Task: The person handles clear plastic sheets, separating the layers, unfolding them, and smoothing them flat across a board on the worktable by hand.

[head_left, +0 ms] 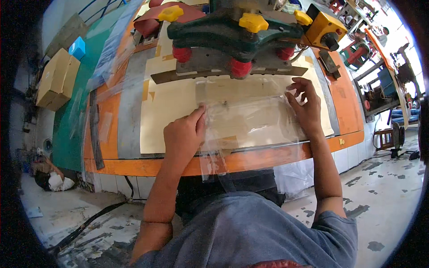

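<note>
A clear plastic sheet [254, 117] lies over a cream board [163, 129], its near part draping past the table's front edge. My left hand [184, 131] is closed at the sheet's left edge, thumb and forefinger pressed together on it. At the upper right part of the sheet is my right hand [308, 109], its fingers curled and the thumb and forefinger tips pinching the film. Just beyond both hands stands a dark green press head [237, 35] with red knobs beneath and yellow knobs on top. A long metal bar [167, 77] runs along its near side.
The orange table edge [143, 167] crosses in front of me. A yellow control box [325, 30] with a black knob is at the press's right. On the left, a cardboard box [59, 79] rests on a green surface [67, 140]. A person [53, 176] is at the far left.
</note>
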### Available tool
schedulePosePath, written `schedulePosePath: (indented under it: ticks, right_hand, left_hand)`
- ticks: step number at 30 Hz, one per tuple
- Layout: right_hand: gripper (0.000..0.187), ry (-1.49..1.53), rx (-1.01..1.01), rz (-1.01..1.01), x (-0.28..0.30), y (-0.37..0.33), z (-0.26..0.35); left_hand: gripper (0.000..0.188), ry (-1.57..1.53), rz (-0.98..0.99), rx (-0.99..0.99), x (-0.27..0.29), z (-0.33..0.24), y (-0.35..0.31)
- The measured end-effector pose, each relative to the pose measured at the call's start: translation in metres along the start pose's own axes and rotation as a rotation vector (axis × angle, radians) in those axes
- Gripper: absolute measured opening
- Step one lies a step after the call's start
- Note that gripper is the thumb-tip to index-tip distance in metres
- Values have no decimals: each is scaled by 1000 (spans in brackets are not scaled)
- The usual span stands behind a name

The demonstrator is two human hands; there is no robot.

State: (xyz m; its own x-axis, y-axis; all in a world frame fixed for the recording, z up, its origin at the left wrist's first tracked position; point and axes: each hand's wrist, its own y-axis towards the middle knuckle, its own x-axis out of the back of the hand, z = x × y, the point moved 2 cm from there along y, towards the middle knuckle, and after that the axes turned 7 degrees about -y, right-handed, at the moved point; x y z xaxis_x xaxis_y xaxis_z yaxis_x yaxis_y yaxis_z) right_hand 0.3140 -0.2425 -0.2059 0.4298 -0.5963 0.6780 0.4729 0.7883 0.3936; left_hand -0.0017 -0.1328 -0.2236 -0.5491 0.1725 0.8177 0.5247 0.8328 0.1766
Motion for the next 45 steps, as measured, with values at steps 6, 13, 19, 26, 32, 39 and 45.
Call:
schedulePosePath:
  ticks: [6,13,19,26,32,39,45]
  right_hand:
    - [30,-93,72,157,1,-1,5]
    - [18,-71,324,119,4,-2,7]
    - [16,87,314,235,7,-5,5]
    - [17,366,344,261,6,-7,-11]
    - [17,440,324,236,7,-8,-8]
    - [16,551,262,224,9,-12,-13]
    - [12,642,187,219,14,-14,-18]
  left_hand:
    - [25,48,-83,-85,-3,4,-1]
    - [25,65,-90,-99,-2,2,0]
    - [30,24,15,4,0,0,1]
    - [28,19,-58,-34,-5,6,0]
    - [28,13,-11,16,-1,4,0]
    - [27,-20,-29,-12,-2,6,-1]
    - [26,-81,-52,5,-2,7,-3]
